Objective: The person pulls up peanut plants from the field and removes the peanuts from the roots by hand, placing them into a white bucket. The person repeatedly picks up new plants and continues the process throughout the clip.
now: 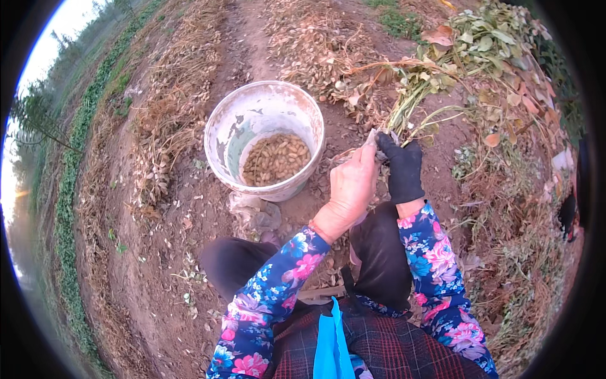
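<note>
My right hand (403, 166), in a black glove, is closed around the lower stems of a bunch of peanut plants (411, 102), whose leaves point up and right. Bare, my left hand (352, 182) pinches a thin crumpled piece of plastic film (374, 137) at the base of those stems; the fingertips are partly hidden. The roots are mostly hidden behind my hands. Left of my hands stands a worn white plastic bucket (307, 177), with unshelled peanuts (277, 159) covering its bottom.
More crumpled clear plastic film (254, 212) lies against the bucket's near side. Rows of dried peanut plants (175, 104) run along the soil at left and ahead. A heap of leafy plants (502, 47) lies at upper right. My bent knees are close below the bucket.
</note>
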`<state>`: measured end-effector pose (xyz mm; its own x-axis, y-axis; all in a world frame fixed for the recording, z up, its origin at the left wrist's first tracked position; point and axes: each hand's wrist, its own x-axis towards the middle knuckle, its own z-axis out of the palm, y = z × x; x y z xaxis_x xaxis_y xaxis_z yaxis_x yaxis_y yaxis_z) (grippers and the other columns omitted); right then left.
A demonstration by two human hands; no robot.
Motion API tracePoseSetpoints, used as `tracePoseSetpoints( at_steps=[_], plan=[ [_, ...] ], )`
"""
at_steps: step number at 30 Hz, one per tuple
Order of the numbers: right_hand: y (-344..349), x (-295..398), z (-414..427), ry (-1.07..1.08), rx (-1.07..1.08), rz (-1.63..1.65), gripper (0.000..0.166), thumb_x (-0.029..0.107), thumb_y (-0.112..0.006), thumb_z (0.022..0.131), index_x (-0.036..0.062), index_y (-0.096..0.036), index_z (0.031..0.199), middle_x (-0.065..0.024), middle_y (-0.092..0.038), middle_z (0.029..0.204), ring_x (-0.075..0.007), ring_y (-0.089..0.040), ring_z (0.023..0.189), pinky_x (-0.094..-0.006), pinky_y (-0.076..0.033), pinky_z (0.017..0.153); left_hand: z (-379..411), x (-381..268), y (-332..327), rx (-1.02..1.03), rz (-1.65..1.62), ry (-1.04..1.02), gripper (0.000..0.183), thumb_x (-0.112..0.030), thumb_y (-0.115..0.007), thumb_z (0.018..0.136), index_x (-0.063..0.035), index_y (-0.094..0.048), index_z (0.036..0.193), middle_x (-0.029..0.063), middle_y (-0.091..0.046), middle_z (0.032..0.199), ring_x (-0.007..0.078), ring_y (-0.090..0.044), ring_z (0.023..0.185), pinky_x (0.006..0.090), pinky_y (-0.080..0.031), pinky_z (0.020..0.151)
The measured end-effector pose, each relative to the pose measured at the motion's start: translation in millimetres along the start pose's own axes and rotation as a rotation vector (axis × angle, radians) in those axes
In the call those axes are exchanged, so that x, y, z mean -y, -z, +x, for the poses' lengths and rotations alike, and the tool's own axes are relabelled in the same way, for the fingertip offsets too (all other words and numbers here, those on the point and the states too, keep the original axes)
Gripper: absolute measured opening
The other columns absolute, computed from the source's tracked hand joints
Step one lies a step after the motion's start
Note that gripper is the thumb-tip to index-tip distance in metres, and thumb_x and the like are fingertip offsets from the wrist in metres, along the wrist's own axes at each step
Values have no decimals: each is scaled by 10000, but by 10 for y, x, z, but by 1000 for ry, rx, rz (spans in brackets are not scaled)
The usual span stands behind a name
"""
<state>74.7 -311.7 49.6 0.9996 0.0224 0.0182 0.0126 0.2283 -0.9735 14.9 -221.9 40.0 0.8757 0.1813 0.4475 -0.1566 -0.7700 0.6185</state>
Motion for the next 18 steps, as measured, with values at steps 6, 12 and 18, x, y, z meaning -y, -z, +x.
tracePoseSetpoints(
  at_steps=[6,12,18],
  plan=[
    [-16,-42,-6,24,35,-139,256,29,-671,703,6,-580,941,-47,-625,812,-116,-571,687,-263,-459,611,138,198,135,339,-321,61,178,-151,-591,773,-20,-507,861,99,-558,658,235,-541,537,345,-406,490],
    [74,-158,172,196,-45,-351,290,60,-700,684,-8,-567,932,-63,-627,793,-129,-576,683,-278,-463,623,129,49,576,862,-1084,620,157,-169,-552,852,-39,-529,937,-64,-408,605,10,-311,441,158,-219,360],
    [194,-15,156,115,-168,-214,198,38,-720,668,-29,-586,797,-79,-625,760,-127,-576,657,-276,-466,598,166,430,1099,535,-783,568,122,-119,-542,857,-32,-530,941,-46,-442,588,19,-331,419,156,-248,357]
  ],
)
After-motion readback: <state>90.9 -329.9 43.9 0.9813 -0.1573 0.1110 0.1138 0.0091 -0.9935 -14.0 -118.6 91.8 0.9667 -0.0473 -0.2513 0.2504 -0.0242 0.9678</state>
